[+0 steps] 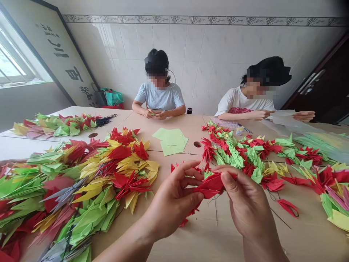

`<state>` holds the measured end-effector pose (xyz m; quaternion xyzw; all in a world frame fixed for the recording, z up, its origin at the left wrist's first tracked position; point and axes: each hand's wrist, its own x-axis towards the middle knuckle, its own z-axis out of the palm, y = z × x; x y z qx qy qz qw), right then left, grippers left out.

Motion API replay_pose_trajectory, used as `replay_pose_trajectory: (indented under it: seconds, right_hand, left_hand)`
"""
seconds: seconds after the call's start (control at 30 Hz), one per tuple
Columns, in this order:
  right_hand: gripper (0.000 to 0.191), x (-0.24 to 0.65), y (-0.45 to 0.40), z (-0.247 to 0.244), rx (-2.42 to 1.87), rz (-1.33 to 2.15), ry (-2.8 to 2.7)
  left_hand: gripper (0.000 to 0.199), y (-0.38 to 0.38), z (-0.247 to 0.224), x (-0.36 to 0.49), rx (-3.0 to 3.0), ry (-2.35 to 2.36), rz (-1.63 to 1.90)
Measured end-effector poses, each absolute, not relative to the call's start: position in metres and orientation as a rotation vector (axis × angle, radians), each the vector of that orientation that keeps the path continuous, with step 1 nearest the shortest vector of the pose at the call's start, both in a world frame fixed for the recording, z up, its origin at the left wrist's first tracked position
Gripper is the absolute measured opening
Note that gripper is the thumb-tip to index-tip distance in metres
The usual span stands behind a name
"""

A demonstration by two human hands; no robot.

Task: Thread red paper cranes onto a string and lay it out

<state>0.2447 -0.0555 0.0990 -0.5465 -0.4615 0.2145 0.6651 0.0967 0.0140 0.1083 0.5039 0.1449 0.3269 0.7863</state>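
Note:
A folded red paper crane (209, 185) is held up over the table between my two hands. My left hand (180, 198) pinches its left end between thumb and fingers. On the other end, the thumb and fingers of my right hand (244, 193) are closed. More red folded paper (184, 222) shows below and behind my left hand, partly hidden by it. A dark thread (216, 209) hangs beneath the crane. To the right of my right hand lies a single red folded piece (289, 208) on the table.
Piles of green, red and yellow paper cranes (92, 189) cover the left side; more strung cranes (245, 156) lie at right. Green paper squares (171, 141) rest mid-table (152, 122). Two people sit opposite; one folds paper (154, 113), the other handles a clear plastic sheet (283, 120).

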Motion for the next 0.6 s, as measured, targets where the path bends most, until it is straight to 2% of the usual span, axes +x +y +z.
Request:
replay_pose_trajectory:
  seconds: [0.17, 0.4, 0.6]
  right_hand:
    - [0.014, 0.244, -0.057, 0.097, -1.214, 0.491, -0.999]
    - [0.01, 0.237, -0.059, 0.107, -1.366, 0.149, -1.177]
    - [0.013, 0.244, -0.054, 0.1, -1.253, 0.392, -1.016]
  left_hand:
    - [0.049, 0.013, 0.105, 0.098, 1.141, 0.372, 0.758]
    - [0.044, 0.012, 0.1, 0.098, 1.416, 0.468, 0.894]
    - [0.043, 0.011, 0.101, 0.097, 1.483, 0.483, 0.948]
